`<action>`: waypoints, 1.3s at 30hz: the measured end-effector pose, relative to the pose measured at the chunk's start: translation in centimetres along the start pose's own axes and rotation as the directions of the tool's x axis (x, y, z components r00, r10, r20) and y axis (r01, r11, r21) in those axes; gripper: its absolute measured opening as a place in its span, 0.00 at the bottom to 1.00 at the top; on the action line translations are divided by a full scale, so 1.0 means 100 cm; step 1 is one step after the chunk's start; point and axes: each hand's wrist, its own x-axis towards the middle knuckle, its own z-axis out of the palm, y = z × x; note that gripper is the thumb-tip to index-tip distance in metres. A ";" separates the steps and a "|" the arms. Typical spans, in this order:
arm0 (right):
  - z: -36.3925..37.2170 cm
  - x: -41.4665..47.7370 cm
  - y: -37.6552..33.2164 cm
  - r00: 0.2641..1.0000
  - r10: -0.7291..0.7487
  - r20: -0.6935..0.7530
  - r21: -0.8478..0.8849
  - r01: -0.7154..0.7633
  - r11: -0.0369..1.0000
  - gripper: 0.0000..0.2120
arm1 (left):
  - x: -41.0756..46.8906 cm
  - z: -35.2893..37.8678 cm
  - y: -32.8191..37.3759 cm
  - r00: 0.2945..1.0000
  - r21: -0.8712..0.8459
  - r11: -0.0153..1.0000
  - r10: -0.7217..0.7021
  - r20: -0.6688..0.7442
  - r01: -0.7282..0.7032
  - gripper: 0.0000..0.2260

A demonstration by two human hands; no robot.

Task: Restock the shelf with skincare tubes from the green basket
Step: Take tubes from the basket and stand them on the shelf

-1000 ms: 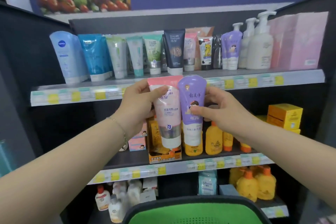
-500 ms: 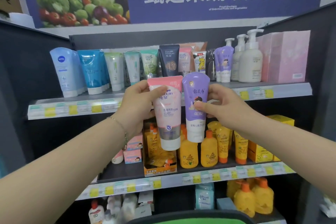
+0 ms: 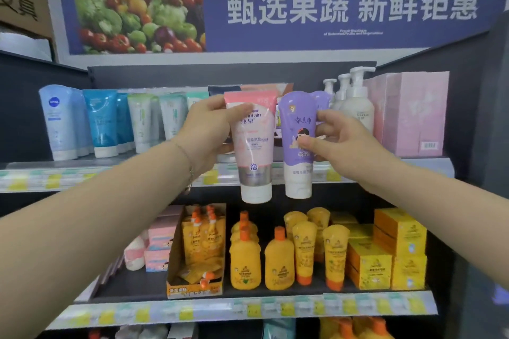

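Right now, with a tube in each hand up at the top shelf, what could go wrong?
The top shelf looks crowded, so pushing the pink tube in could topple standing tubes. The right hand only pinches the purple tube, which might slip. Reaching in may also bump the pump bottles.

The left tube (image 3: 254, 146), in the left grip (image 3: 205, 132), hangs just beside the right tube (image 3: 294, 124), in the right grip (image 3: 344, 140), both before the edge of the top shelf (image 3: 82, 176). Behind stands a row of tubes (image 3: 102, 121), pump bottles (image 3: 356, 107) at its right.

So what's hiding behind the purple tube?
A second purple tube peeks out behind the held purple tube, on the top shelf beside white pump bottles. Anything else is covered by the tube and right hand.
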 end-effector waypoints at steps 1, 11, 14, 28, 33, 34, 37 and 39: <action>-0.007 0.005 0.002 1.000 -0.009 -0.008 -0.002 0.009 1.000 0.15 | 0.005 0.008 0.004 1.000 0.003 1.000 0.008 0.002 -0.008 0.01; -0.064 0.054 0.022 0.993 -0.071 -0.094 -0.016 0.070 0.997 0.13 | 0.044 0.070 0.015 0.998 0.051 0.998 0.048 -0.029 -0.047 0.01; -0.075 0.069 0.032 0.987 -0.095 -0.127 -0.072 0.086 0.994 0.21 | 0.057 0.084 0.014 0.997 0.046 0.998 0.053 -0.065 -0.050 0.02; -0.065 0.118 0.080 0.992 -0.128 -0.016 -0.319 0.117 0.940 0.39 | 0.087 0.106 0.001 0.981 0.033 0.998 0.063 -0.184 -0.058 0.02; -0.061 0.131 0.089 0.991 -0.134 -0.010 -0.355 0.122 0.927 0.38 | 0.094 0.100 0.002 0.977 0.043 0.996 0.086 -0.197 -0.079 0.03; -0.060 0.134 0.090 0.991 -0.130 -0.014 -0.360 0.117 0.926 0.38 | 0.095 0.100 0.003 0.976 0.044 0.996 0.086 -0.199 -0.079 0.03; -0.056 0.140 0.093 0.990 -0.143 -0.016 -0.371 0.127 0.920 0.39 | 0.098 0.098 0.003 0.976 0.046 0.996 0.086 -0.202 -0.078 0.03; -0.054 0.143 0.098 0.989 -0.146 -0.002 -0.393 0.134 0.910 0.39 | 0.098 0.096 0.003 0.976 0.044 0.996 0.085 -0.202 -0.077 0.04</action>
